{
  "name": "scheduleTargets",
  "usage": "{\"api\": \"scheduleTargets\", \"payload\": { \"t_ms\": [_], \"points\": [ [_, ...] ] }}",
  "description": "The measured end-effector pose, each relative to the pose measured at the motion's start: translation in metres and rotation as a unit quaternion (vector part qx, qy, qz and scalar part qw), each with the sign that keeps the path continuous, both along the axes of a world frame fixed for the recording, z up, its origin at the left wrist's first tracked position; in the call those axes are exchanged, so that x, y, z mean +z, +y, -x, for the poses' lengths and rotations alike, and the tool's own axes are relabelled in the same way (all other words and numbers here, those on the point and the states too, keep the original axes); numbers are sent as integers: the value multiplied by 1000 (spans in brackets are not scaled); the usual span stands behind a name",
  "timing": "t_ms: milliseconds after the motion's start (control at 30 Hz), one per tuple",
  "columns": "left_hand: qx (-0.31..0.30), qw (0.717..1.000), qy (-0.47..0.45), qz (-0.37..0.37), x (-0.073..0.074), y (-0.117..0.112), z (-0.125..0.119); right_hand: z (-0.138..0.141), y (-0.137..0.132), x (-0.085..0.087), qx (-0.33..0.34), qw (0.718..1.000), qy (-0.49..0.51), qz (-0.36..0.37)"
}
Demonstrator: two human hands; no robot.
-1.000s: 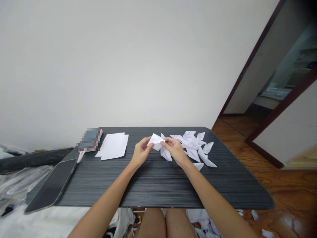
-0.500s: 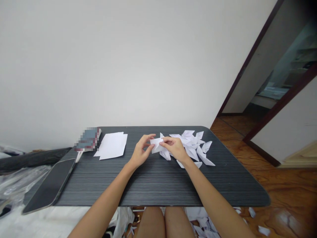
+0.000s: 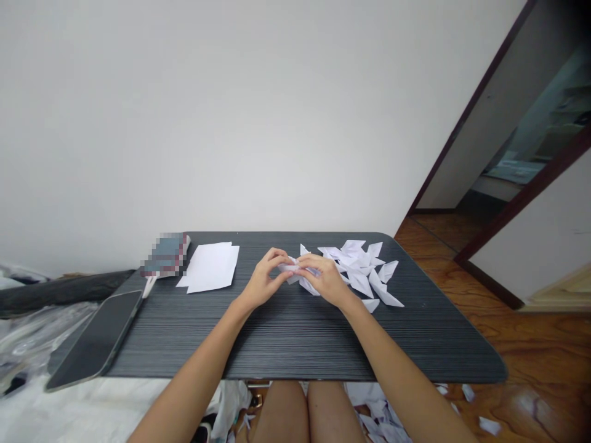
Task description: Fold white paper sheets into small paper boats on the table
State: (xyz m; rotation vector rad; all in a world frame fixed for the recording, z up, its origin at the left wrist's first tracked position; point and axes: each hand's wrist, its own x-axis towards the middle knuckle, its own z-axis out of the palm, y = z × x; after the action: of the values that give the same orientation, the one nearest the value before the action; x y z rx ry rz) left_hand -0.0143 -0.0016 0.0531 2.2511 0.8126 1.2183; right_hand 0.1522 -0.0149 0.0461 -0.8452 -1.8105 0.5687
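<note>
A small folded white paper piece is pinched between both my hands above the middle of the dark table. My left hand grips its left side with curled fingers. My right hand closes on its right side, thumb and fingertips pressed together. Most of the piece is hidden by my fingers. Just right of my hands lies a pile of folded white paper shapes.
A stack of flat white sheets lies at the back left, beside a blurred book-like object. A dark phone hangs over the table's left corner. Paper scraps litter the wooden floor. A doorway opens at right.
The paper piece has been folded down smaller and lowered toward the table. Both hands have closed more tightly over it, fingertips now meeting.
</note>
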Motion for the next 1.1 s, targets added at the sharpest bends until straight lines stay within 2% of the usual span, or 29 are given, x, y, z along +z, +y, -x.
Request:
{"api": "scheduleTargets", "payload": {
  "t_ms": [67,167,333,433,567,767,967,1100],
  "points": [
    [-2,1000,6,13,-1,1,1,0,0,-1,-1,1000,3,1],
    [-17,997,12,74,-6,2,1,2,1,-2,-12,1000,12,24],
    [-38,984,-46,165,-12,-1,-4,2,3,0,-43,990,81,108],
    [-57,972,-91,208,-11,-2,-5,1,6,1,-17,975,159,154],
    [-78,957,-100,261,-10,0,-5,1,8,0,6,961,199,191],
    [-44,955,-105,274,-11,4,-2,1,9,-3,2,952,242,188],
    [-100,936,-77,328,-7,3,0,1,9,-2,8,951,239,195],
    [-100,918,-167,345,-7,2,-4,0,10,-2,-13,946,267,185]
  ]
}}
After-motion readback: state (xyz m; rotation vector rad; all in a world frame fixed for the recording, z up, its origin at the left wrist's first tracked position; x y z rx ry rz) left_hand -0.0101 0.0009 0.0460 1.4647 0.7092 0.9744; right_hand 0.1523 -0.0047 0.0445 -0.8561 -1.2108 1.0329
